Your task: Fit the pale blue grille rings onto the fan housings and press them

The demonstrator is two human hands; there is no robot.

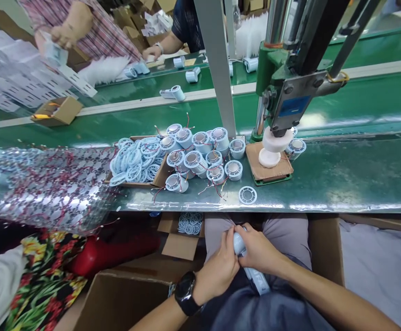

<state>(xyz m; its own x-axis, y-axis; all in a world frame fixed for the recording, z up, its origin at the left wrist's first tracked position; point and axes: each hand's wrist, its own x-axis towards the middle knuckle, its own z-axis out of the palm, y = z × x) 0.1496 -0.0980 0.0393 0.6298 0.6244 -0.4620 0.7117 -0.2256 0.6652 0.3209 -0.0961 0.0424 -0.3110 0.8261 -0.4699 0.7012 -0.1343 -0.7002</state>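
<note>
Above my lap, my left hand [222,258] and my right hand [255,248] both grip a light-blue plastic housing [257,281] with a round head and a long handle. The fingers of both hands wrap the round head, and the handle points down toward my body. What the fingertips press on is hidden. Beyond my hands, at the bench edge, lies a loose light-blue spoked ring [248,195]. Several round light-blue housings [193,161] with thin wires stand in a cluster behind it.
A press [277,138] with white round pads stands at centre right. Left are a carton of light-blue rings [136,158] and a clear bag of wired metal discs [65,188]. Open boxes [124,299] flank my legs. Two people work across the green belt [124,103].
</note>
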